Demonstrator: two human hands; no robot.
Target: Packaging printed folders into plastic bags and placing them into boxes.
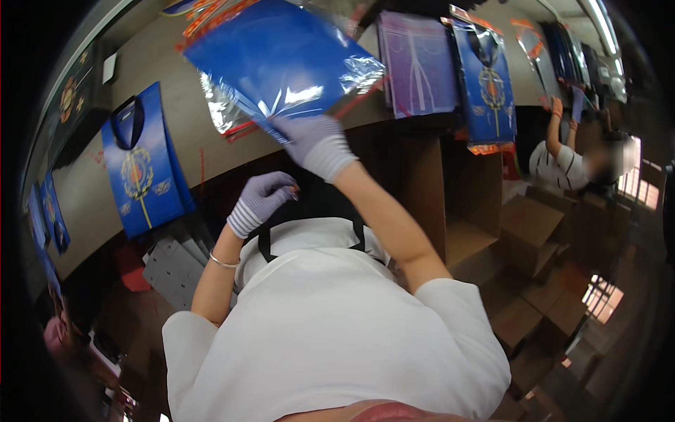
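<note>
My right hand (318, 144), in a lilac knit glove with a white striped cuff, grips the near corner of a flat blue bag (281, 60). Shiny clear plastic with red edges shows around and under this bag, which is tilted over the table. Closer to my body is my left hand (261, 202), gloved the same way, in front of the table edge. Its fingers curl in toward the thumb; whatever may be between them is too small to make out. No bag touches it.
A blue paper bag (137, 165) with a black handle overhangs the grey table (211, 151) at left. Purple plastic-wrapped packets (416, 67) and a wrapped blue bag (485, 88) lie to the right. Cardboard boxes (467, 232) stand below. A co-worker (562, 158) reaches over the table at far right.
</note>
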